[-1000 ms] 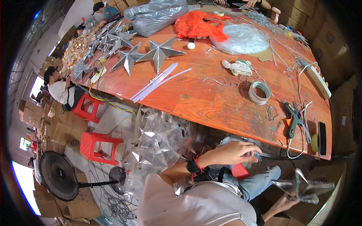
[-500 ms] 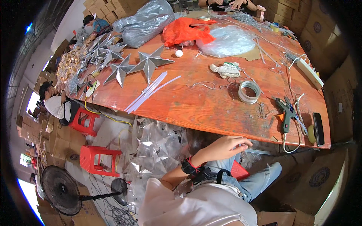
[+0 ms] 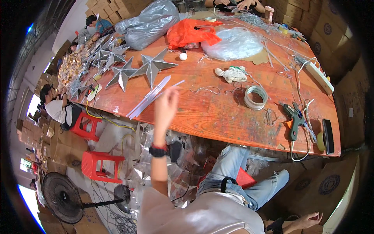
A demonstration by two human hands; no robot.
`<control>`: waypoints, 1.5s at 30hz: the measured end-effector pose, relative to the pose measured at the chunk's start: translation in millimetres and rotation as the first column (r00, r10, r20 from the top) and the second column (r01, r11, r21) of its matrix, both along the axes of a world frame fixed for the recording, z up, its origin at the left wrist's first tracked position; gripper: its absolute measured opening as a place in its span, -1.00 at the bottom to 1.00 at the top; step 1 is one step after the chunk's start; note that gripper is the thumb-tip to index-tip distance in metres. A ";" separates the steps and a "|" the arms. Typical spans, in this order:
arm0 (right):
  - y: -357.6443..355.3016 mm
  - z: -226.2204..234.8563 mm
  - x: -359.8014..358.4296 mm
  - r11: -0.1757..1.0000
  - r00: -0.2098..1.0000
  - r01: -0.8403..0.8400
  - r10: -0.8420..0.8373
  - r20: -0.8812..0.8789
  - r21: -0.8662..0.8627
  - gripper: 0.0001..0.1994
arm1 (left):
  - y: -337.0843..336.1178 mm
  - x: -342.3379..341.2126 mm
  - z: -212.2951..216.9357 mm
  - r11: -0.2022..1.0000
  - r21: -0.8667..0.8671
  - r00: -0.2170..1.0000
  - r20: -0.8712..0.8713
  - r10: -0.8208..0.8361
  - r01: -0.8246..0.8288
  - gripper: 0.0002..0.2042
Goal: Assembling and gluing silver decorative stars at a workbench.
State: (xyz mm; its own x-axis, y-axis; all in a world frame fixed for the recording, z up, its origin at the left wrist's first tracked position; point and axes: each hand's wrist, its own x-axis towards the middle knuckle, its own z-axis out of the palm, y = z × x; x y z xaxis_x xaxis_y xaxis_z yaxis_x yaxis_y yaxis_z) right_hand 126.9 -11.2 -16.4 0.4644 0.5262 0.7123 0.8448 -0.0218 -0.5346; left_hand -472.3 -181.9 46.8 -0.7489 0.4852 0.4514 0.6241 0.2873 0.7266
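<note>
My left hand (image 3: pixel 166 103), smeared by motion, reaches over the table's near edge, close to the right ends of a bundle of thin white strips (image 3: pixel 150 98). Whether its fingers touch a strip is unclear. Down at the lower right, beside the cardboard boxes, my right hand (image 3: pixel 309 220) has its fingers loosely apart and nothing visible in them. Beyond the strips stand silver five-pointed stars (image 3: pixel 151 68), several of them heaped toward the left. A small white ball (image 3: pixel 183 56) lies near the nearest star.
On the wooden table (image 3: pixel 218 124) are a tape roll (image 3: pixel 256 97), white gloves (image 3: pixel 231 74), a glue gun (image 3: pixel 295 121), a phone (image 3: pixel 328 136), a power strip (image 3: pixel 319 77) and plastic bags (image 3: pixel 233 43). Red stools (image 3: pixel 102 165) and a fan (image 3: pixel 63 197) stand left. Co-workers sit around the table.
My left hand has swung from above my lap forward and left to the white strips. My right hand has come into view at the lower right.
</note>
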 end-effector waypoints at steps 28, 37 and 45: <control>22.0 -18.5 -47.1 0.912 0.926 -0.376 0.374 -0.044 -0.164 -0.71 | -7.1 -128.1 28.8 0.997 -0.067 0.865 0.499 0.056 -0.026 -0.47; 18.3 -21.7 -68.0 0.857 0.881 -0.466 0.426 -0.206 -0.220 -0.74 | -19.2 9.6 43.1 0.617 0.735 0.172 0.594 -0.786 0.282 -0.54; 2.4 18.6 -145.8 0.699 0.684 -0.709 0.644 -0.343 -0.100 -0.80 | 11.9 82.4 11.6 0.519 0.760 -0.256 0.631 -0.732 0.390 -0.46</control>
State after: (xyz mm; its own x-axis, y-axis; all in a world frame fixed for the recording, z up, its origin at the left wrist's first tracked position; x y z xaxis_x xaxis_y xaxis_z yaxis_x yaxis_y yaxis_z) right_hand -19.0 -8.9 2.2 0.0692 0.8884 0.4537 0.4994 0.3629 -0.7867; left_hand -389.9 -170.0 58.4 -0.0189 0.9992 -0.0349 -0.6903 0.0122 0.7235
